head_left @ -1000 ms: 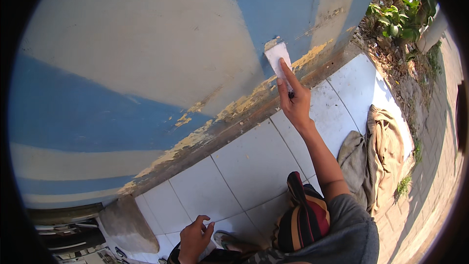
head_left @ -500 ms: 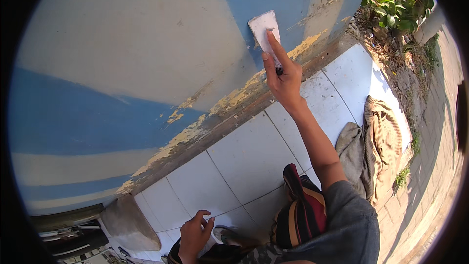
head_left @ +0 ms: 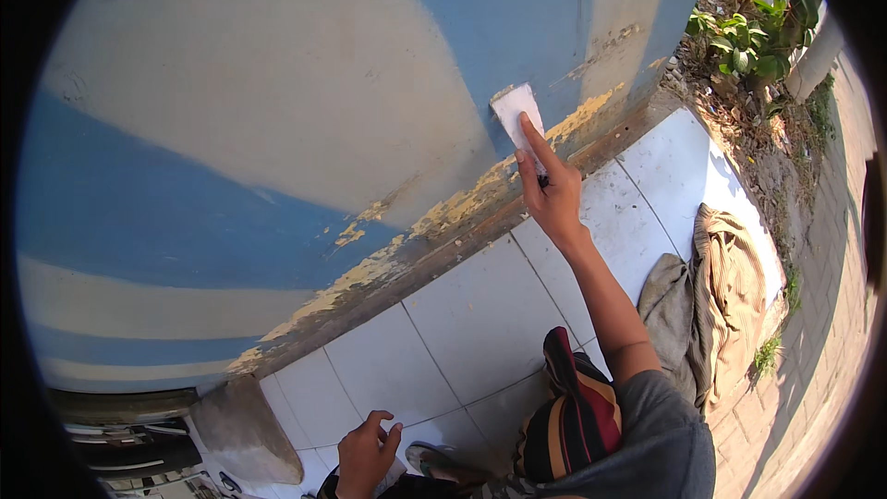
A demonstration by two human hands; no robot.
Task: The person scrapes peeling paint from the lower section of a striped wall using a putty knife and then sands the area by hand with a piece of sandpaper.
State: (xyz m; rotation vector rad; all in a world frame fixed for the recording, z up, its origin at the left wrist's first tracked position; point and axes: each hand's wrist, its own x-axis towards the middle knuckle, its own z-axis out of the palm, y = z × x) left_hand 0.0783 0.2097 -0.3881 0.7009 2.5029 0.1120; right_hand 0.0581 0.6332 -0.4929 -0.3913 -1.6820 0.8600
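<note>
White flat tool, judged light and stiff, is clasped in the right grip, best held near its narrow end; left grip half-curled, hold unclear.

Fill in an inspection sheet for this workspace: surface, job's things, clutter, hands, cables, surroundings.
Surface: painted wall, blue and greyish, flaking yellowish along its base; white tiled floor below.
Job's things: white flat tool, wide end at the blue paint.
Clutter: grey cloth and tan striped cloth near the tiles' right edge.
Hands: right hand grips the tool; left hand bent, contents unclear.
Cables: nothing seen.
Surroundings: leafy plant, sunlit paving.
</note>
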